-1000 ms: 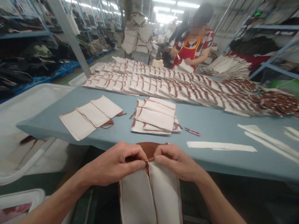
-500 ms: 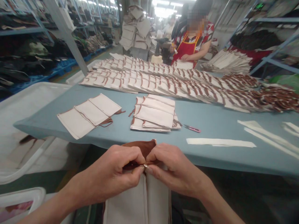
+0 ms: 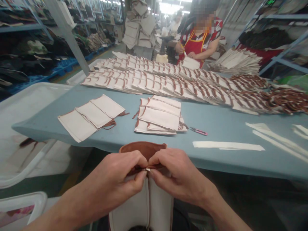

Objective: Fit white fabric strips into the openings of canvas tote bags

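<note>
I hold a cream canvas pouch (image 3: pixel 134 208) with a brown rim upright in front of me, just below the near edge of the blue table (image 3: pixel 216 122). My left hand (image 3: pixel 115 179) and my right hand (image 3: pixel 175 175) are both closed, pinching the pouch's top edge where their fingertips meet at a small metal piece. The brown lining (image 3: pixel 144 149) shows behind my knuckles. On the table lie a short row of three flat pouches (image 3: pixel 90 117) to the left and a small stack of pouches (image 3: pixel 160 117) in the middle.
Small pink snips (image 3: pixel 198 131) and cream fabric strips (image 3: pixel 228 146) lie to the right. Long overlapping rows of pouches (image 3: pixel 183 85) cover the far side, where another person in a red apron (image 3: pixel 197 48) works. White tubs (image 3: pixel 26 109) stand at left; shelving lines both sides.
My hands have drawn closer together at the pouch's top edge, and the pouch has shifted slightly lower and leftward. The brown opening now shows more rounded behind my fingers.
</note>
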The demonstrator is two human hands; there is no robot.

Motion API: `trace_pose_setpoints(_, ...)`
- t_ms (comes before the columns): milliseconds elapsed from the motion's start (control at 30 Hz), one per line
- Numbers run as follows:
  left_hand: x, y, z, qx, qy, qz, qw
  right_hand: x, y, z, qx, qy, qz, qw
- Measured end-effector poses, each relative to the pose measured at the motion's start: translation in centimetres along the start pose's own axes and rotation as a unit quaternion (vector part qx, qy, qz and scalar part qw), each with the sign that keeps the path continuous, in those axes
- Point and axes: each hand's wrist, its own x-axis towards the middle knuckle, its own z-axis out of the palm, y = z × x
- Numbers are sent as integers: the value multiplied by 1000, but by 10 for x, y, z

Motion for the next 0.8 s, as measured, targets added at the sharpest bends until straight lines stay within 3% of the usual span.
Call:
trace_pose_setpoints(100,4,1,-3,-64,-34,-62,995,-2,-1,1,-7,4,-3,1000)
trace_pose_setpoints(300,4,-1,1,-132,-53,-103,984,-5,-5,-1,43,-13,39,998)
trace_pose_setpoints(400,2,-4,3,-153,-70,-124,978,-7,-3,0,41,-17,27,999)
trace_pose_setpoints(567,1,-6,5,-178,-75,-142,971,-8,-1,4,17,-3,-7,1000)
trace_pose_setpoints(800,-1,-8,8,-199,-62,-148,967,-7,-1,3,23,-16,-2,1000)
